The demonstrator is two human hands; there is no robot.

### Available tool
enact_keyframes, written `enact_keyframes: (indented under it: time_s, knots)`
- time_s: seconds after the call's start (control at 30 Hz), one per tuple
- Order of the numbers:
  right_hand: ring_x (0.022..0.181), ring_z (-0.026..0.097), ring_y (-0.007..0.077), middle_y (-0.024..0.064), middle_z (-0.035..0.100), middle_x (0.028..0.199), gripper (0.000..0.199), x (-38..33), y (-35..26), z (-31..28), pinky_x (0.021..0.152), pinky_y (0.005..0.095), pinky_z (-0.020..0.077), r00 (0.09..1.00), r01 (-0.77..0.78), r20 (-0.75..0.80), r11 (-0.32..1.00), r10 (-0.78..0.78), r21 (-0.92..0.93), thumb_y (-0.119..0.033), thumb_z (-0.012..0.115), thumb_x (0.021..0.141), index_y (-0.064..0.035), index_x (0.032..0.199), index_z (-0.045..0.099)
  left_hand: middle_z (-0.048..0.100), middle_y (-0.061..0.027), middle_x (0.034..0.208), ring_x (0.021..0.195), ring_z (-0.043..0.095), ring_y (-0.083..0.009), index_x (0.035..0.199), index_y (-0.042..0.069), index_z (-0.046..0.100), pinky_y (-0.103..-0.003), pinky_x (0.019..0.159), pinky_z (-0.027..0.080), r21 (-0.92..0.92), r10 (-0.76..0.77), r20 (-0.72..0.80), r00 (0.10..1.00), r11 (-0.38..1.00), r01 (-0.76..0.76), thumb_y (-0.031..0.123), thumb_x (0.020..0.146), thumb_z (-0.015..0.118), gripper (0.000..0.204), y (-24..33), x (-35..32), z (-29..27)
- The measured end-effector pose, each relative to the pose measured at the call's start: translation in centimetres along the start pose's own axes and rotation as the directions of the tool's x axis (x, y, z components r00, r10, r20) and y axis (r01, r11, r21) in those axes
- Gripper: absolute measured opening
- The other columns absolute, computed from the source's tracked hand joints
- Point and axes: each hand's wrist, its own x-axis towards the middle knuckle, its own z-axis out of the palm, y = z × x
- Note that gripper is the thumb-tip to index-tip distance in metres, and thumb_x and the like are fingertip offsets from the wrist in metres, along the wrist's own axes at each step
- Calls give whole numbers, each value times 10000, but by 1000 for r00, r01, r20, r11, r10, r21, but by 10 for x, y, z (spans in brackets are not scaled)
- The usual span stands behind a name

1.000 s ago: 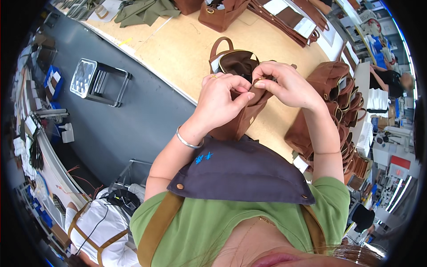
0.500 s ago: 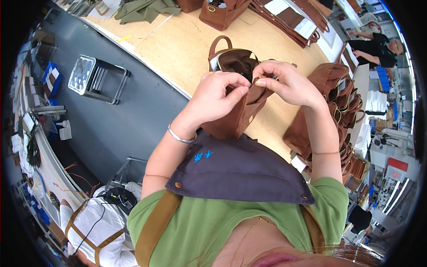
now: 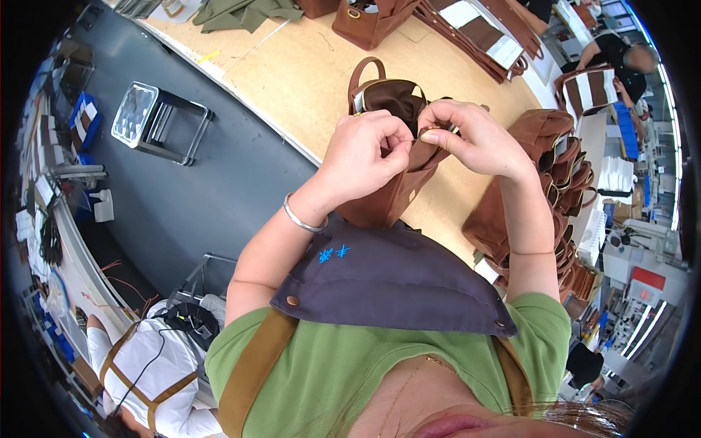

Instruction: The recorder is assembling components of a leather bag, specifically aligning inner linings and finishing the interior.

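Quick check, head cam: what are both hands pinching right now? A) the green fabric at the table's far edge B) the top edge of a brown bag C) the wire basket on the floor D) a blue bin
B: the left hand and right hand both pinch the top edge of the brown bag, held up over the wooden table.

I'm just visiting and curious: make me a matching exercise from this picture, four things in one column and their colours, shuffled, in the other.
Things:
1. bag held by the left hand and right hand
2. bracelet
3. apron bib
4. shirt

Colours:
A. green
B. silver
C. brown
D. dark grey

Pairs: 1-C, 2-B, 3-D, 4-A
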Motion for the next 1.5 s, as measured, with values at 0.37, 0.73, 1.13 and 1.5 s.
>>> enact_keyframes:
  time_s: [0.37,0.73,1.13,1.5]
  knots:
    - [759,598,302,132,632,812,167,3,0,6,709,386,470,997,30,-66,999,-33,-43,-176,659,888,-20,941,630,582,1,730,667,528,-85,838,23,677,-242,638,435,-166,44,-39,998,985,-50,33,819,732,60,-5,-4,1]
    - [757,641,273,125,672,805,167,5,0,5,703,365,490,997,43,-70,997,-39,57,-175,679,881,-21,943,663,624,56,766,645,463,-20,876,28,686,-200,607,425,-181,-204,-11,979,963,199,118,848,792,142,8,-1,0]
    - [657,610,174,83,682,731,127,10,5,9,632,312,479,995,29,-101,981,-9,194,-141,704,866,-20,905,696,630,37,703,607,504,-2,794,25,657,-202,544,422,-284,-187,-115,976,947,148,56,851,768,129,-2,-4,12]
    - [726,582,133,49,663,785,127,14,5,1,686,292,482,998,-59,38,990,55,128,-142,667,908,-14,916,670,720,-94,950,947,652,-202,1062,68,721,-348,857,459,155,61,-9,998,986,-59,-27,747,493,400,-11,7,-31]
